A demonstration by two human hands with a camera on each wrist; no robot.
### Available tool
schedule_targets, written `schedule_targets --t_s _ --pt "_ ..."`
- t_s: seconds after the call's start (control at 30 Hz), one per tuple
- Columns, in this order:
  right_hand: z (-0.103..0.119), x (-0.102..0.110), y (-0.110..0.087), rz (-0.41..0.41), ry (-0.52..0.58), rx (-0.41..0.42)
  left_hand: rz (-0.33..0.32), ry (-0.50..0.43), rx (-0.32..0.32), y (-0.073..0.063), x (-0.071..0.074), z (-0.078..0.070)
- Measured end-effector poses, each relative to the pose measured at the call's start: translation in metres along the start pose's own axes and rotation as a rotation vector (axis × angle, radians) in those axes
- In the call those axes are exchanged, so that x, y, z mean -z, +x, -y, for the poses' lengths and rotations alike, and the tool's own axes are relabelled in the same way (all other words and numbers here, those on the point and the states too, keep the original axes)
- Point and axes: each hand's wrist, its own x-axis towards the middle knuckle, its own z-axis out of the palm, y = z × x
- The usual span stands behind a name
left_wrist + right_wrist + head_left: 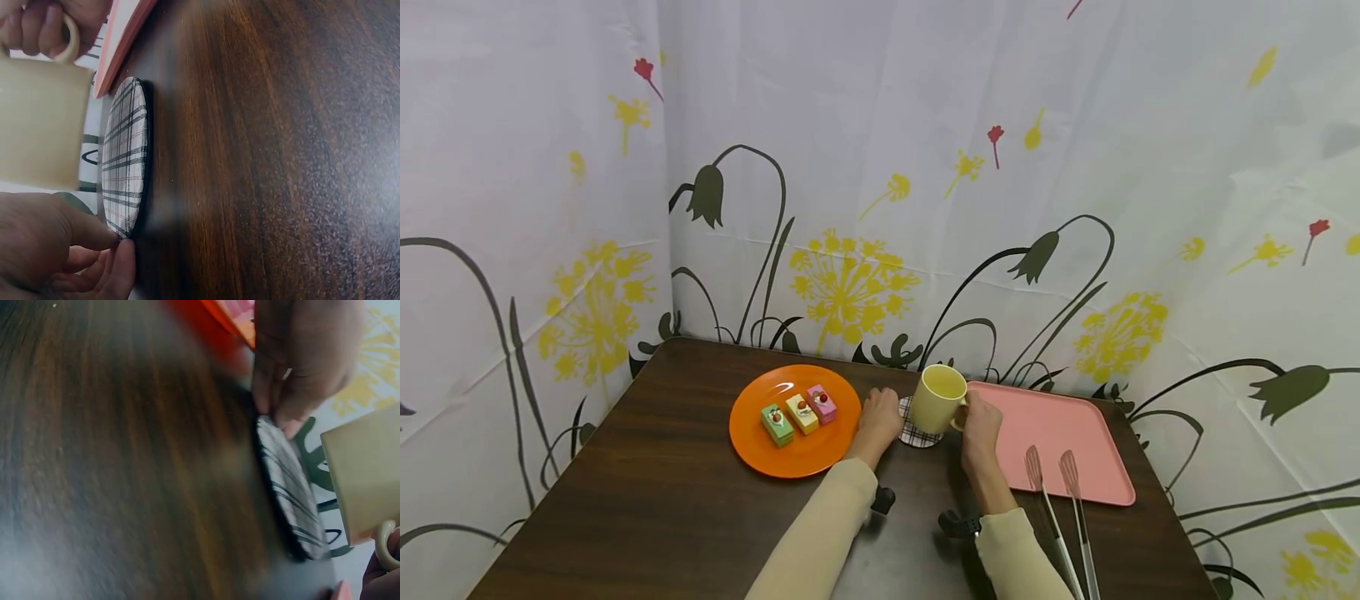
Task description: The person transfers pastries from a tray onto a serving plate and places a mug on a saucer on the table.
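Note:
A pale yellow mug [938, 398] is held upright by its handle in my right hand [982, 423]. Both wrist views show a gap between the mug's bottom and the round plaid coaster [127, 153] below it. My left hand [880, 421] pinches the coaster's near-left edge between thumb and fingers [125, 265]. In the right wrist view the coaster [289, 490] lies low over the dark wood, its edge between the left fingertips. The mug's handle [386, 545] has my right fingers curled through it.
An orange plate [748, 450] with three small cake pieces, green [777, 425], yellow [802, 413] and pink [822, 404], stands left of my left hand. To the right lies a pink tray [1052, 417], with metal tongs [1060, 525] resting over its front edge. A flowered curtain [925, 167] hangs behind the table.

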Motion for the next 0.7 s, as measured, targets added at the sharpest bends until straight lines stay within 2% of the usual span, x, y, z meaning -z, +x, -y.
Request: schedule_targets --t_s 0.2,0.3,0.53,0.7 --pt "-0.013 -0.008 -0.005 -0.033 -0.025 -0.013 -0.004 -0.013 0.009 -0.006 0.001 0.001" --pt "-0.016 -0.004 -0.006 -0.043 -0.036 0.002 0.008 -0.013 -0.005 -0.009 0.0 -0.004" --pt "-0.019 0.01 -0.011 -0.012 -0.076 -0.001 0.022 -0.02 -0.039 -0.016 -0.006 -0.013" --pt "-0.02 0.016 -0.012 0.001 -0.09 0.012 0.029 -0.041 -0.06 -0.017 -0.01 -0.013"
